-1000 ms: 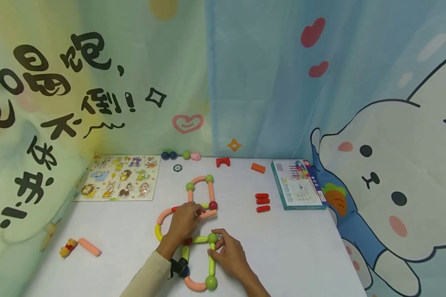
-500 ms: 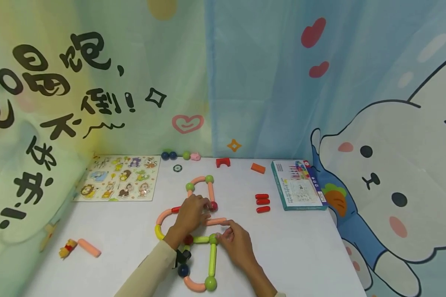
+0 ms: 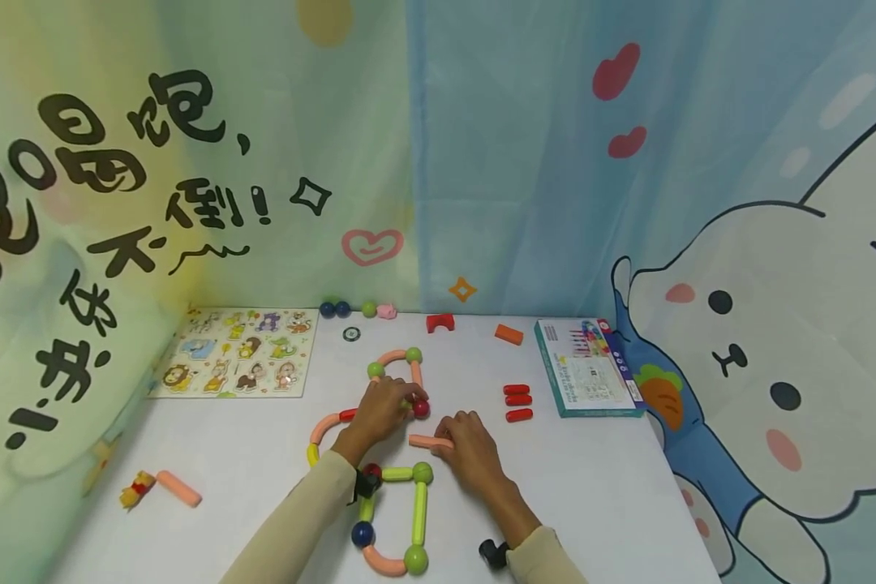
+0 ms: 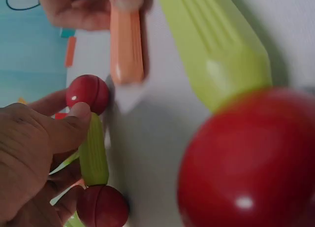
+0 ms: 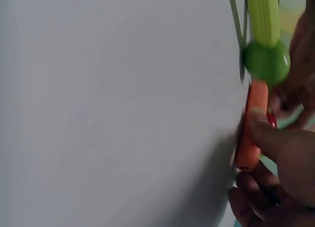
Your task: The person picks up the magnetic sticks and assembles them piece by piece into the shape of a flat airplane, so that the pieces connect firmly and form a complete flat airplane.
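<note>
Mid-assembly of the rod-and-ball figure on the white desk. Right hand pinches a short orange plastic rod, flat on the desk, just right of centre, its free end close to the dark red ball but apart from it. Left hand clamps fingers round a short green rod at that ball, steadying the joint. Next move, I'd judge: slide the orange rod end-on into the ball without shifting the loop. The rod is smooth, round-ended, salmon-orange, lying roughly level.
</note>
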`<state>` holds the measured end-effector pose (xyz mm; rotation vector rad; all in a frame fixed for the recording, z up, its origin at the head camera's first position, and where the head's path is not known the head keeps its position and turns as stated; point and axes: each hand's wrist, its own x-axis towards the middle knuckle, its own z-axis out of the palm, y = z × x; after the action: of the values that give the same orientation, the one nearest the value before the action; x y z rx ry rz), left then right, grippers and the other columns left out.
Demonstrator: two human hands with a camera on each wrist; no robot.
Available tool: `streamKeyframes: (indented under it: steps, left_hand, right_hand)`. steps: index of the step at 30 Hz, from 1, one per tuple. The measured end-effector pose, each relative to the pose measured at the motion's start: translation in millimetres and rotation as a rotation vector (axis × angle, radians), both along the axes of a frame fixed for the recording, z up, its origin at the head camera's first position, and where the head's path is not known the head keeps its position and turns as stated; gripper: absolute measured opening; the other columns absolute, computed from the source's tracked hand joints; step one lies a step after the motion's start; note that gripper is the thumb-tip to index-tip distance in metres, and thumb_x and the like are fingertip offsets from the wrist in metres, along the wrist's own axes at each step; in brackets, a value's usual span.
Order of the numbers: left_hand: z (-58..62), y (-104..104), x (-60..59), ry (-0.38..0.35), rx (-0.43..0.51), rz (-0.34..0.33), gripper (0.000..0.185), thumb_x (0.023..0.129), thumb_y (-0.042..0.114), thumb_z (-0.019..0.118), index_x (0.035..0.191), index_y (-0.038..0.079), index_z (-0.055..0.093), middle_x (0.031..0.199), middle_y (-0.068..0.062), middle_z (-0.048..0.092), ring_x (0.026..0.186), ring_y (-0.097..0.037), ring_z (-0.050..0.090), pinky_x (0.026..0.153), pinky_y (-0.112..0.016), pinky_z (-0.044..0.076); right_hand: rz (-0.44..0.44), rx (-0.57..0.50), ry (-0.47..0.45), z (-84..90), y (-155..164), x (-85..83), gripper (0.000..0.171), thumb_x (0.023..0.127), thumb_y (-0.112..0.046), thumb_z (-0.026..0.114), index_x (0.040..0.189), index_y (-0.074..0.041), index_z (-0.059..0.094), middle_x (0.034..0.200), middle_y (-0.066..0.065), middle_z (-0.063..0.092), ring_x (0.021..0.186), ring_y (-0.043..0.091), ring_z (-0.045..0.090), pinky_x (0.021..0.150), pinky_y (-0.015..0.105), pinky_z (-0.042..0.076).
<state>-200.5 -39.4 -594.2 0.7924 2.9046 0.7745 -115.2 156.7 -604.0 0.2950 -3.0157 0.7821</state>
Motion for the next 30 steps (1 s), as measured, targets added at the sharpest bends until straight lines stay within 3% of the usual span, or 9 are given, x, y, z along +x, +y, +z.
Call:
streamKeyframes:
  steps: [3, 9, 18, 23, 27, 30]
  left_hand:
    - [-1.6, 0, -0.2, 0.005, -0.031, -0.010, 0.039, 0.090, 0.001, 0.081, 0.122, 0.024, 0.077, 0.111, -0.002, 0.079, 0.108, -0.025, 0.065, 0.097, -0.046, 0.050]
    - [-4.2, 2, -0.3, -0.015, -0.015, 0.001, 0.037, 0.092, 0.001, 0.079, 0.122, 0.023, 0.076, 0.110, -0.001, 0.078, 0.107, -0.023, 0.063, 0.097, -0.045, 0.048]
    - [-5.9, 3, -2.1, -0.022, 0.004, 0.030, 0.035, 0.091, 0.001, 0.079, 0.120, 0.021, 0.077, 0.110, 0.000, 0.079, 0.103, -0.022, 0.062, 0.094, -0.042, 0.046]
    - [-5.5, -4, 4.2, 0.025, -0.002, 0.060, 0.039, 0.091, 0.006, 0.081, 0.126, 0.024, 0.075, 0.114, -0.001, 0.079, 0.104, -0.023, 0.061, 0.090, -0.041, 0.045]
    - [1.0, -23, 18.5, 0.077, 0.074, 0.135, 0.044, 0.089, 0.010, 0.085, 0.129, 0.025, 0.073, 0.113, -0.004, 0.078, 0.105, -0.025, 0.061, 0.088, -0.043, 0.044]
    - [9.7, -51, 33.4, 0.125, 0.163, 0.258, 0.040, 0.088, 0.011, 0.086, 0.126, 0.021, 0.074, 0.109, -0.007, 0.078, 0.102, -0.028, 0.062, 0.088, -0.046, 0.045]
  right_hand:
    - [-0.024, -0.003, -0.024, 0.7, 11, 2.9, 0.023, 0.088, -0.024, 0.087, 0.105, -0.018, 0.074, 0.096, -0.004, 0.061, 0.092, 0.013, 0.053, 0.079, 0.031, 0.047]
    - [-0.160, -0.020, 0.012, -0.3, 20, -1.1, 0.021, 0.091, -0.019, 0.085, 0.108, -0.016, 0.072, 0.097, 0.000, 0.059, 0.094, 0.017, 0.053, 0.077, 0.031, 0.046]
    - [-0.165, -0.036, 0.065, -5.1, 8, -17.4, 0.022, 0.090, -0.016, 0.085, 0.109, -0.016, 0.072, 0.096, 0.002, 0.061, 0.096, 0.019, 0.055, 0.077, 0.031, 0.047]
    - [-0.189, -0.056, 0.044, -10.6, 8, -20.0, 0.022, 0.091, -0.017, 0.085, 0.110, -0.017, 0.074, 0.096, 0.001, 0.061, 0.094, 0.017, 0.054, 0.077, 0.030, 0.046]
    - [-0.204, -0.063, 0.031, -12.2, 9, -20.0, 0.023, 0.092, -0.019, 0.085, 0.113, -0.018, 0.075, 0.097, 0.000, 0.063, 0.095, 0.016, 0.055, 0.079, 0.031, 0.049]
    - [-0.211, -0.072, 0.018, -10.6, 11, -18.8, 0.024, 0.092, -0.020, 0.085, 0.114, -0.019, 0.076, 0.096, -0.002, 0.063, 0.096, 0.015, 0.055, 0.080, 0.031, 0.051]
